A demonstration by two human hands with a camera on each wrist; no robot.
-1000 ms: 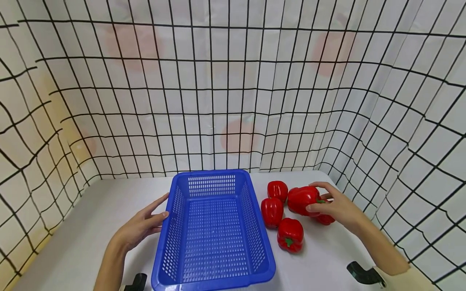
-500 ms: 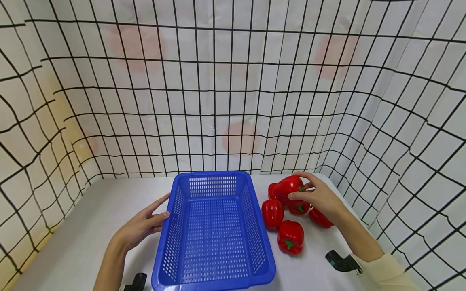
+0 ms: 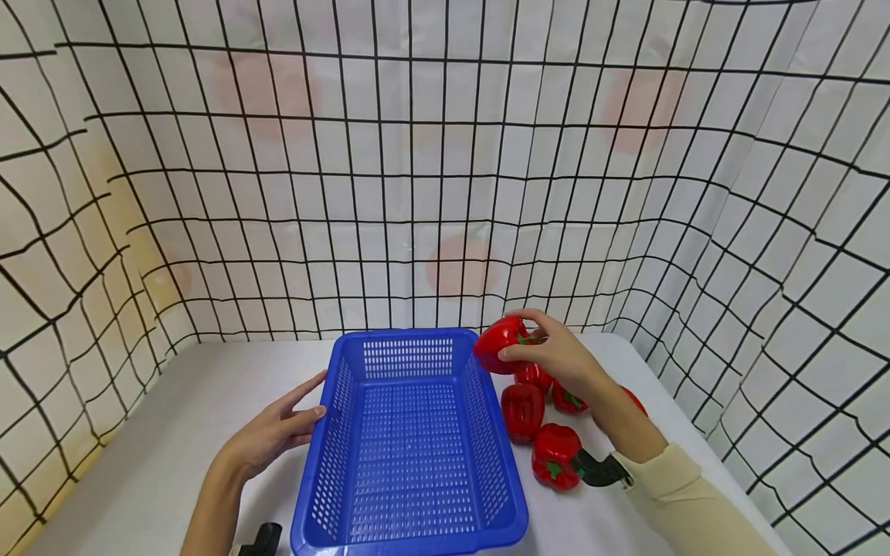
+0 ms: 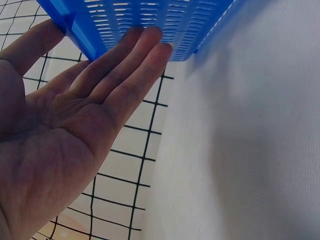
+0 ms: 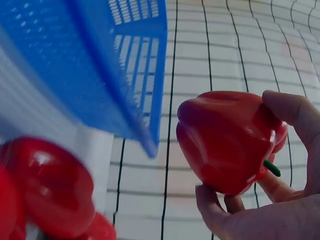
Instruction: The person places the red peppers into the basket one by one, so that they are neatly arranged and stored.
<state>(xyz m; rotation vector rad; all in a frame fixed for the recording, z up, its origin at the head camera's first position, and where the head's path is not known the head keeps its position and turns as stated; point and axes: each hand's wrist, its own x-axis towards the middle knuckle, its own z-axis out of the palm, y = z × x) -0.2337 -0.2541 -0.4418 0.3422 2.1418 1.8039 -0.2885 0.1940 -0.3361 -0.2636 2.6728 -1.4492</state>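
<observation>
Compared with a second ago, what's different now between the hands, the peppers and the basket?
The right hand has carried the red pepper it already gripped leftward, toward the far right corner of the blue basket. Nothing was newly grasped or released. The left hand stays at the basket's left side; basket and other peppers show no clear shift.

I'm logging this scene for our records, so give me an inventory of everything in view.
basket: 1, blue, middle of the table
held pepper: 1, red, near the basket's far right corner
other peppers: 5, red, right of the basket, some partly hidden
table: 1, white, across the lower head view
grid: three sides, black, around the table
backdrop: count unclear, mostly white, behind the grid
wrist devices: 2, black, one per wrist
right sleeve: 1, cream, right forearm
left hand: 1, bare, at the basket's left side
right hand: 1, bare, gripping the held pepper
</observation>
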